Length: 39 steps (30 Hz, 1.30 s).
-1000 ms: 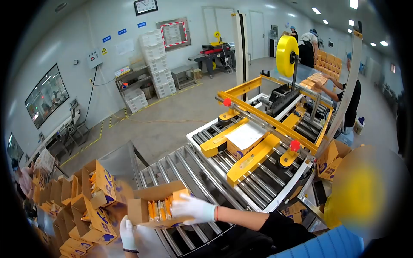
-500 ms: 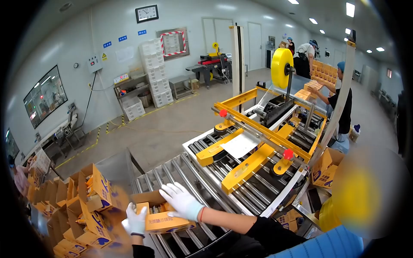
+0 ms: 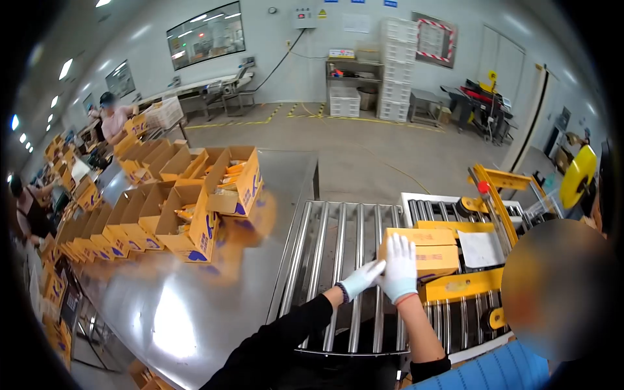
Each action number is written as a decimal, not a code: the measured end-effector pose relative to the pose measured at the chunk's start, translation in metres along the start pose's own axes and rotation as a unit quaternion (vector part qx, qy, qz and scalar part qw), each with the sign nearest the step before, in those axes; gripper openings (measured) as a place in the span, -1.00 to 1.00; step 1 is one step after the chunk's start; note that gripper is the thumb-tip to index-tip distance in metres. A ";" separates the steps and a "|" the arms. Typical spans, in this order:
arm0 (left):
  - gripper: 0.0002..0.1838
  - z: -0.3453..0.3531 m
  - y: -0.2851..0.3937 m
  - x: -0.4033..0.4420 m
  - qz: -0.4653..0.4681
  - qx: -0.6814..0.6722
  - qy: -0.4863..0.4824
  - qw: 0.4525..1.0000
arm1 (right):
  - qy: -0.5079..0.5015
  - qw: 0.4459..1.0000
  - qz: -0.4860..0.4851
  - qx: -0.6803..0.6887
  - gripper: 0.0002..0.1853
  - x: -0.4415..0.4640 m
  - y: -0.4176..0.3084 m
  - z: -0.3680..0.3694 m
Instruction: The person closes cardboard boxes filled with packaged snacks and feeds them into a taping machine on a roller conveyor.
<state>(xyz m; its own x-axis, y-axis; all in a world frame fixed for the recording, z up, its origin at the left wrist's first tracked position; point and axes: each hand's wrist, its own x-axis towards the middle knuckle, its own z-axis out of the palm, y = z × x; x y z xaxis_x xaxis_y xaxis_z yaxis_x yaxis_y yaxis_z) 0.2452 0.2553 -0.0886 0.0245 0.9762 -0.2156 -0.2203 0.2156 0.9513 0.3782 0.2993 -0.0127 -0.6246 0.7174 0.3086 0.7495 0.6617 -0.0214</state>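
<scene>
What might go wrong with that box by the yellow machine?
The box sits at the gap between the far yellow guide and the near yellow guide; entering crooked, it might snag. The right hand lies on the box close to the near guide, so its fingers could get pinched. The folded-down top flaps might spring up if it lifts away.

the gloves [image 3: 399, 273] are white, the carton [image 3: 434, 259] tan, the tape roll [image 3: 577, 178] yellow.

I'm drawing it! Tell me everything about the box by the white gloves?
The orange box looks like cardboard, faintly printed. Its top flaps look folded shut along a seam. It lies on metal rollers, partly between yellow guides. The right hand touches one end; whether the left hand does is unclear.
</scene>
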 end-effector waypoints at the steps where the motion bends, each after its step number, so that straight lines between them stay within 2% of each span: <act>1: -0.27 -0.013 0.006 -0.002 0.035 0.162 -0.011 0.986 | 0.034 0.999 -0.006 0.021 -0.07 -0.003 0.013 0.009; 2: -0.20 -0.035 0.013 -0.008 0.067 0.321 -0.023 0.944 | 0.068 0.997 -0.009 0.043 -0.13 -0.009 0.028 0.020; 4: -0.25 -0.089 0.033 -0.024 0.169 0.399 0.129 0.892 | 0.091 0.996 0.004 0.018 -0.21 -0.015 0.040 0.021; 5: -0.32 -0.118 0.056 -0.030 0.195 0.392 0.228 0.870 | 0.126 0.991 0.019 0.041 -0.41 -0.014 0.041 0.020; 6: -0.42 -0.168 0.076 -0.027 0.190 0.435 0.303 0.826 | 0.126 0.991 0.020 0.043 -0.41 -0.015 0.046 0.021; 8: -0.49 -0.248 0.117 -0.042 0.346 0.486 0.453 0.663 | 0.136 0.990 -0.013 0.015 -0.64 -0.016 0.059 0.026; 9: -0.41 -0.262 0.153 -0.073 0.223 0.550 0.491 0.638 | 0.178 0.984 -0.007 0.031 -0.78 -0.014 0.063 0.030; 10: -0.28 -0.291 0.163 -0.091 0.084 0.641 0.534 0.545 | 0.171 0.985 -0.013 0.033 -0.81 -0.017 0.071 0.027; 11: -0.22 -0.319 0.155 -0.110 0.042 0.664 0.573 0.479 | 0.168 0.985 -0.008 0.031 -0.80 -0.018 0.076 0.019; 12: -0.18 -0.319 0.159 -0.143 -0.004 0.695 0.574 0.433 | 0.164 0.986 0.000 0.032 -0.79 -0.019 0.080 0.013; 13: -0.17 -0.312 0.164 -0.171 -0.101 0.685 0.553 0.463 | 0.174 0.984 -0.002 0.025 -0.78 -0.022 0.090 0.015; 14: -0.07 -0.313 0.165 -0.198 -0.221 0.624 0.523 0.537 | 0.184 0.983 -0.001 0.018 -0.76 -0.026 0.102 0.017; 15: -0.24 -0.315 0.141 -0.216 -0.218 0.611 0.572 0.502 | 0.187 0.982 0.002 0.028 -0.74 -0.028 0.110 0.015; 16: -0.39 -0.327 0.131 -0.232 -0.221 0.599 0.478 0.604 | 0.199 0.980 0.005 0.010 -0.75 -0.030 0.117 0.014; 18: -0.46 -0.301 0.130 -0.235 -0.159 0.656 0.397 0.621 | 0.184 0.982 0.021 -0.020 -0.70 -0.030 0.107 -0.002; 19: -0.47 -0.284 0.128 -0.230 -0.144 0.678 0.360 0.625 | 0.131 0.980 0.046 0.139 -0.69 -0.032 0.098 0.011; 20: -0.56 -0.265 0.125 -0.223 -0.069 0.682 0.312 0.657 | 0.074 0.951 0.069 0.293 -0.66 -0.031 0.084 0.024; 21: -0.59 -0.228 0.146 -0.219 -0.019 0.721 0.214 0.659 | 0.008 0.926 0.045 0.375 -0.62 -0.032 0.047 0.019; 22: -0.64 -0.202 0.157 -0.216 -0.043 0.457 0.232 0.858 | -0.059 0.890 0.023 0.452 -0.56 -0.037 -0.003 0.008; 23: -0.64 -0.188 0.161 -0.220 0.062 0.315 0.252 0.913 | -0.117 0.887 -0.102 0.435 -0.44 -0.033 -0.041 -0.011; 24: -0.64 -0.182 0.163 -0.223 0.163 0.166 0.261 0.937 | -0.052 0.895 -0.207 0.392 -0.27 -0.044 -0.071 -0.017; 25: -0.64 -0.188 0.157 -0.228 0.213 0.368 0.383 0.820 | -0.049 0.874 -0.228 0.426 -0.13 -0.048 -0.094 -0.028; 26: -0.65 -0.196 0.148 -0.238 0.250 0.543 0.476 0.645 | -0.023 0.882 -0.222 0.415 -0.10 -0.053 -0.111 -0.033; 27: -0.61 -0.195 0.154 -0.257 0.118 0.488 0.409 0.762 | -0.042 0.903 -0.204 0.376 -0.16 -0.051 -0.116 -0.035; 28: -0.57 -0.208 0.153 -0.260 0.010 0.444 0.237 0.864 | -0.060 0.922 -0.182 0.337 -0.21 -0.049 -0.121 -0.033; 29: -0.55 -0.198 0.132 -0.261 0.061 0.430 0.174 0.884 | -0.071 0.932 -0.227 0.273 -0.31 -0.047 -0.115 -0.017; 30: -0.53 -0.177 0.115 -0.257 0.112 0.408 0.113 0.899 | -0.072 0.915 -0.247 0.311 -0.50 -0.047 -0.110 -0.006; 32: -0.53 -0.148 0.118 -0.243 0.052 0.500 -0.001 0.864 | -0.088 0.886 -0.284 0.356 -0.60 -0.040 -0.107 -0.008; 34: -0.60 -0.138 0.127 -0.221 -0.037 0.499 0.095 0.861 | -0.125 0.821 -0.096 0.549 -0.64 -0.030 -0.103 -0.012; 35: -0.65 -0.139 0.111 -0.207 0.059 0.480 0.153 0.862 | -0.127 0.801 -0.028 0.584 -0.54 -0.023 -0.106 -0.016; 36: -0.69 -0.147 0.091 -0.193 0.156 0.457 0.210 0.850 | -0.131 0.877 -0.065 0.459 -0.34 -0.012 -0.099 -0.013; 37: -0.73 -0.155 0.081 -0.182 0.183 0.568 0.210 0.775 | -0.077 0.917 -0.136 0.367 -0.22 -0.001 -0.101 -0.022; 38: -0.73 -0.153 0.083 -0.180 0.187 0.569 0.207 0.774 | -0.022 0.941 -0.203 0.270 -0.09 0.011 -0.104 -0.034; 39: -0.70 -0.148 0.085 -0.182 0.248 0.603 0.262 0.711 | 0.016 0.951 -0.221 0.215 -0.02 0.020 -0.110 -0.052</act>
<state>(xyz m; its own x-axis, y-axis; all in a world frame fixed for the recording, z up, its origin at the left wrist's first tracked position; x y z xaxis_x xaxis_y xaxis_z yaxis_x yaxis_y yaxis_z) 0.0775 0.0926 -0.0016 -0.2015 0.8641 0.4612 0.9298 0.0206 0.3675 0.2948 0.2296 0.0454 -0.8456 0.3450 0.4073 0.2512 0.9305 -0.2667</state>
